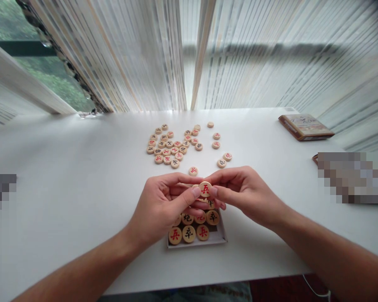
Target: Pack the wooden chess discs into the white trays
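Between the thumbs and fingertips of both hands is a round wooden Chinese chess piece (205, 189) with a red character facing up. My left hand (168, 197) grips its left side, and my right hand (244, 191) pinches its right side. Part of another piece seems to show just behind it, mostly hidden by the fingers. Below the hands lies a shallow white box (222, 237) holding several larger-looking pieces in rows, with red and black characters, such as a black-marked piece (189, 234). My hands cover the box's far part.
Beyond my hands, several small chess pieces (166, 152) lie scattered on the white table (82, 188). One red-marked piece (193, 171) sits just past my fingers. A brown-edged box (306, 127) rests at the back right, and a blurred-out object (353, 178) lies nearer. Striped curtains (145, 54) hang behind.
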Demonstrator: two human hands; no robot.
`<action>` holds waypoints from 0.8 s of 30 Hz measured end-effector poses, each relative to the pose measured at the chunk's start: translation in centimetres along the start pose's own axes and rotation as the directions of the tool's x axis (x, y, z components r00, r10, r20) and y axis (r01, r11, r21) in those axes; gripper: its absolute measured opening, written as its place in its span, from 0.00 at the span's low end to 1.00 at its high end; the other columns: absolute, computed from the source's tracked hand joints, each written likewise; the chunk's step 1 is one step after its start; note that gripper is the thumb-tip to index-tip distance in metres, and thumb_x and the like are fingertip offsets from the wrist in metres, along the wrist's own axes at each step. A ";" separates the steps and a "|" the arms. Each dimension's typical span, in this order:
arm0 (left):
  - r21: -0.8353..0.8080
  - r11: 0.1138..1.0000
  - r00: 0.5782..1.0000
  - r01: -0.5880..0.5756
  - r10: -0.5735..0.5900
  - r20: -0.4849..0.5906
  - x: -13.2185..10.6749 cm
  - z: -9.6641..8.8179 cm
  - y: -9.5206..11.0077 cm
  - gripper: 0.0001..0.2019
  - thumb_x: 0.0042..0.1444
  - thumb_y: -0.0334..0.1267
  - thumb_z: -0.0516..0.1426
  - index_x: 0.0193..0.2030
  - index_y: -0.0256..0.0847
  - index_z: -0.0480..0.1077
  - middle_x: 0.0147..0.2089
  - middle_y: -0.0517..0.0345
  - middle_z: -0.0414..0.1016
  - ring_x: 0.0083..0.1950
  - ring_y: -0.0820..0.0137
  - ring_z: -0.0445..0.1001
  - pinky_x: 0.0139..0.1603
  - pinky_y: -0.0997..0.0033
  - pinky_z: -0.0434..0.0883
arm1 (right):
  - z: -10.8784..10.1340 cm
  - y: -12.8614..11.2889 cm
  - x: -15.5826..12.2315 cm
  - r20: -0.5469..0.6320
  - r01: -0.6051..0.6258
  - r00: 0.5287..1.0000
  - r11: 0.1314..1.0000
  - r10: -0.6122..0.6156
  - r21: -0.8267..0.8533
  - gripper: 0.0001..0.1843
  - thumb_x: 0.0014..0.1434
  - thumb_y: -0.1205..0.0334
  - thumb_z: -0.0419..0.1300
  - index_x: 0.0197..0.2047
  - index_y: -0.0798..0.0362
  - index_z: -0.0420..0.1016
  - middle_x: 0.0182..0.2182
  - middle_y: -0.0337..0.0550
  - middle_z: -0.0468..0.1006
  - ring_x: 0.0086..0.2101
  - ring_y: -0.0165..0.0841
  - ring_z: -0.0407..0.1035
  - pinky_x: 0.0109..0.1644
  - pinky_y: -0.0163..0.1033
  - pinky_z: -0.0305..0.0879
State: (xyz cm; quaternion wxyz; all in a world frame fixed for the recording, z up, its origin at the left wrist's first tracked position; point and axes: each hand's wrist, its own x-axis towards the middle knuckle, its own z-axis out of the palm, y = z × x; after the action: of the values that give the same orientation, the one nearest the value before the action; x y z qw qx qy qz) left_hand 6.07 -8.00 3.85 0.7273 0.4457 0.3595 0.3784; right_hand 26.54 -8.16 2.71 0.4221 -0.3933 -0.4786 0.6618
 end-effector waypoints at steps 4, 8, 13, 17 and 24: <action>0.001 1.000 1.000 -0.010 0.010 -0.004 0.0 -0.1 -0.1 0.11 0.58 0.37 0.74 0.45 0.36 0.85 0.36 0.54 0.90 0.35 0.66 0.89 0.36 0.75 0.88 | 0.1 0.1 -0.1 0.023 -0.032 0.999 0.997 0.031 0.067 0.17 0.45 0.62 0.85 0.38 0.54 0.91 0.27 0.43 0.84 0.26 0.28 0.72 0.30 0.30 0.70; 0.032 0.999 0.999 -0.031 0.032 -0.024 0.0 0.0 -0.2 0.14 0.55 0.38 0.75 0.45 0.34 0.84 0.37 0.52 0.90 0.36 0.64 0.90 0.36 0.73 0.88 | 0.0 0.5 -0.1 0.026 -0.053 0.998 0.996 0.052 0.074 0.18 0.43 0.65 0.85 0.38 0.55 0.90 0.29 0.44 0.85 0.29 0.29 0.76 0.32 0.29 0.70; 0.069 0.997 0.999 -0.040 0.042 -0.018 -0.1 0.0 -0.5 0.13 0.58 0.34 0.72 0.48 0.33 0.83 0.40 0.50 0.90 0.38 0.63 0.90 0.37 0.72 0.88 | -0.1 0.8 -0.1 -0.006 -0.045 0.999 0.998 0.045 0.032 0.18 0.42 0.66 0.85 0.36 0.57 0.87 0.28 0.43 0.84 0.28 0.28 0.74 0.32 0.29 0.70; 0.122 0.990 0.997 -0.077 0.078 -0.008 -0.1 -0.1 -0.9 0.12 0.59 0.30 0.71 0.49 0.34 0.83 0.40 0.51 0.90 0.38 0.65 0.90 0.39 0.76 0.87 | -0.1 0.9 -0.1 -0.004 -0.006 1.000 1.000 0.005 -0.016 0.16 0.46 0.65 0.84 0.37 0.55 0.87 0.28 0.42 0.84 0.29 0.29 0.75 0.33 0.31 0.70; 0.219 0.940 0.960 -0.263 0.277 -0.035 0.2 -0.4 -1.6 0.12 0.56 0.29 0.73 0.46 0.38 0.85 0.41 0.54 0.90 0.42 0.66 0.90 0.47 0.76 0.86 | -0.1 0.6 -0.5 0.027 0.141 0.990 0.973 -0.138 -0.182 0.13 0.58 0.62 0.78 0.46 0.51 0.90 0.35 0.44 0.87 0.35 0.33 0.79 0.39 0.34 0.75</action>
State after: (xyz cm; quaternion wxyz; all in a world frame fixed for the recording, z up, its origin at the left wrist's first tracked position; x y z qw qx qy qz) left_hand 6.14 -8.20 2.25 0.6046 0.5534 0.3567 0.4483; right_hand 26.67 -8.67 2.13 0.4262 -0.3914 -0.5669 0.5863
